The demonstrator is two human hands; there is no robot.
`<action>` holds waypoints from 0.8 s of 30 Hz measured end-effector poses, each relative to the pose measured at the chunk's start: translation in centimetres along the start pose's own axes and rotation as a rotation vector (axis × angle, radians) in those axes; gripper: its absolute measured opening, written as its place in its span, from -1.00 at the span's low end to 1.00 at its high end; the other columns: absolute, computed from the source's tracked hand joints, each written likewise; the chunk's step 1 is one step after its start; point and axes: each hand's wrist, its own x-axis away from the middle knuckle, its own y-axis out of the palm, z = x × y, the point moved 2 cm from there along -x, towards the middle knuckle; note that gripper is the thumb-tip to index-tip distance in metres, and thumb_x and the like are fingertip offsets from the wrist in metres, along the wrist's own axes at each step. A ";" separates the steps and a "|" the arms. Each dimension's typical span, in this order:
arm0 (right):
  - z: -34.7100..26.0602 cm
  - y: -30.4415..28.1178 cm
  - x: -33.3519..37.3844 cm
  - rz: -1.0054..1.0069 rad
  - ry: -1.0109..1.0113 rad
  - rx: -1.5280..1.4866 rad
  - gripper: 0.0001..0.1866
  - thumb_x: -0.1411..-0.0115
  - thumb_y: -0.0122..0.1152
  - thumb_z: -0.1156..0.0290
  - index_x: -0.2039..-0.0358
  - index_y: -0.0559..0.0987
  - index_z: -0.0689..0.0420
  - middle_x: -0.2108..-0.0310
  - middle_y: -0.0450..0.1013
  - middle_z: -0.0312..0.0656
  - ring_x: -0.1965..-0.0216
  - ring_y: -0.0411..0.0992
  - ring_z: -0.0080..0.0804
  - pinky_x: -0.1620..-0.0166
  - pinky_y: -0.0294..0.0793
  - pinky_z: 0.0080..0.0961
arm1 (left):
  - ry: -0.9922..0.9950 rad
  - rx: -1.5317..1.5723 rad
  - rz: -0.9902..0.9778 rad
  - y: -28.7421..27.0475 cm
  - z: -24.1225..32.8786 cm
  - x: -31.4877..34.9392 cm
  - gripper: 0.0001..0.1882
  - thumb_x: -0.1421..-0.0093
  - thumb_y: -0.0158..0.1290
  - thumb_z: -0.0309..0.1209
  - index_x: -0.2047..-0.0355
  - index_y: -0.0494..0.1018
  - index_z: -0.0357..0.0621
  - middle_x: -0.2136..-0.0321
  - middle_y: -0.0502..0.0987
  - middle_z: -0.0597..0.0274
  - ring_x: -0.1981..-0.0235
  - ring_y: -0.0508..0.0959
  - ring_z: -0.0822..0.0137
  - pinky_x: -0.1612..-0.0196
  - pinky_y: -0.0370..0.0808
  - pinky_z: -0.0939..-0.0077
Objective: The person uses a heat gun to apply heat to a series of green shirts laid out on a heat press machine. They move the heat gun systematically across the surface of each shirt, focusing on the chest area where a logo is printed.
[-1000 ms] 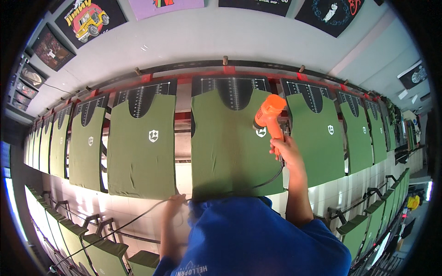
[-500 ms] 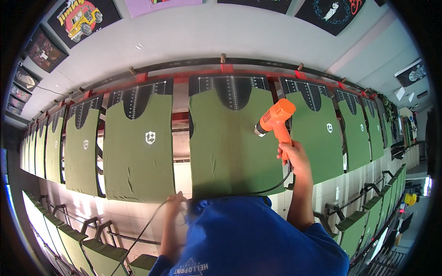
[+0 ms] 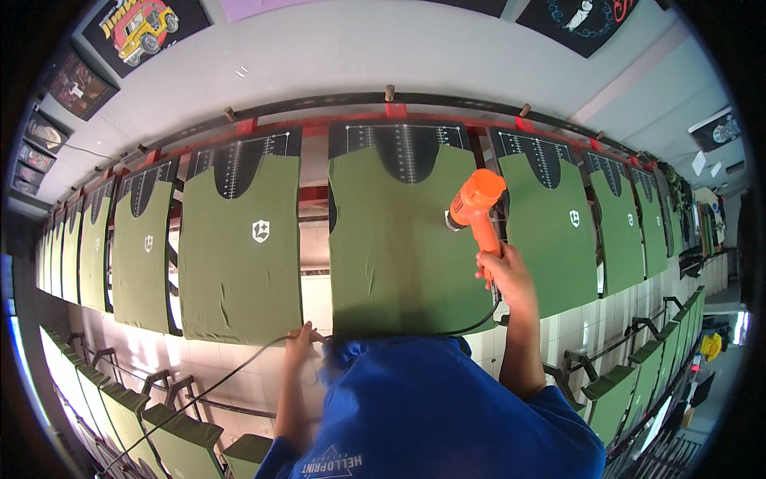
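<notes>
My right hand (image 3: 504,275) grips the handle of an orange heat gun (image 3: 476,203). Its nozzle points left at a small white chest print on the middle green shirt (image 3: 391,247), and the gun partly hides that print. The shirt lies flat on a black platen with white ruler marks (image 3: 403,144). My left hand (image 3: 302,339) is closed on the gun's black cable (image 3: 227,375) just below the shirt's lower left corner. The cable runs off to the lower left. My blue shirt (image 3: 431,415) fills the bottom of the view.
More green shirts with white shield prints lie on platens to the left (image 3: 239,247) and right (image 3: 554,231), in a long row on a red frame (image 3: 315,195). A second row of green platens (image 3: 171,431) curves along the lower edges. Printed dark shirts (image 3: 140,28) hang above.
The heat gun has tipped from pointing down at the shirt to pointing left at the print, and my right hand has dropped slightly. My left hand stays on the cable.
</notes>
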 end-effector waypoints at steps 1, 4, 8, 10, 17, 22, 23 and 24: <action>0.1 0.1 0.1 -0.016 -0.021 0.023 -0.76 -0.12 0.18 0.29 0.32 0.47 0.20 0.50 0.42 -0.30 0.53 0.46 -0.53 0.61 0.35 -0.60 | 0.011 0.018 -0.008 -0.1 0.0 -0.1 -0.39 -0.32 -0.16 -0.08 0.58 0.58 -0.39 0.58 0.62 0.07 0.59 0.55 0.36 0.51 0.46 0.52; 0.3 -0.5 0.3 0.034 0.042 -0.026 -0.76 -0.11 0.19 0.30 0.32 0.47 0.21 0.50 0.41 -0.30 0.54 0.46 -0.53 0.60 0.36 -0.59 | 0.037 0.037 -0.008 0.0 -0.1 -0.1 -0.37 -0.32 -0.16 -0.05 0.58 0.58 -0.39 0.59 0.62 0.05 0.68 0.50 0.38 0.62 0.41 0.55; 0.6 -0.8 0.5 0.017 -0.012 0.013 -0.76 -0.11 0.19 0.31 0.32 0.46 0.22 0.50 0.41 -0.28 0.54 0.46 -0.53 0.60 0.36 -0.59 | 0.029 -0.005 0.011 0.1 -0.2 -0.3 -0.37 -0.32 -0.15 -0.05 0.59 0.57 -0.39 0.59 0.62 0.02 0.80 0.42 0.41 0.71 0.34 0.56; 0.8 -1.2 0.6 0.037 0.022 -0.030 -0.76 -0.11 0.19 0.31 0.32 0.46 0.22 0.50 0.41 -0.28 0.54 0.46 -0.53 0.59 0.36 -0.59 | 0.028 -0.010 0.029 0.2 -0.3 -0.4 -0.37 -0.32 -0.15 -0.05 0.60 0.56 -0.39 0.59 0.62 0.01 0.83 0.40 0.42 0.73 0.33 0.55; 1.0 -2.4 0.8 -0.037 0.024 -0.029 -0.77 -0.12 0.18 0.34 0.30 0.46 0.23 0.48 0.41 -0.26 0.52 0.47 -0.51 0.60 0.36 -0.59 | 0.065 0.056 0.075 0.4 -0.2 -0.1 -0.40 -0.32 -0.14 -0.09 0.60 0.52 -0.41 0.62 0.58 -0.05 0.89 0.32 0.43 0.76 0.42 0.55; 1.2 -3.2 0.1 -0.048 0.009 -0.037 -0.74 -0.12 0.18 0.33 0.28 0.45 0.24 0.48 0.41 -0.26 0.51 0.47 -0.50 0.59 0.36 -0.58 | 0.027 -0.098 0.107 1.2 -0.3 0.2 -0.40 -0.33 -0.14 -0.11 0.61 0.51 -0.44 0.68 0.55 0.03 0.85 0.38 0.42 0.74 0.44 0.56; 1.1 -3.3 -0.3 -0.062 -0.003 -0.024 -0.74 -0.12 0.19 0.33 0.28 0.45 0.24 0.48 0.41 -0.26 0.51 0.47 -0.50 0.59 0.36 -0.58 | 0.022 -0.153 0.106 1.5 -0.5 0.3 -0.40 -0.33 -0.15 -0.11 0.61 0.51 -0.44 0.69 0.55 0.03 0.84 0.39 0.42 0.74 0.45 0.56; 1.1 -3.4 -0.9 -0.085 -0.021 -0.012 -0.74 -0.12 0.19 0.33 0.27 0.45 0.24 0.48 0.41 -0.26 0.51 0.47 -0.50 0.59 0.36 -0.58 | -0.019 -0.209 0.065 1.5 -0.7 0.3 -0.40 -0.33 -0.15 -0.10 0.61 0.50 -0.40 0.70 0.53 0.03 0.78 0.48 0.35 0.74 0.46 0.53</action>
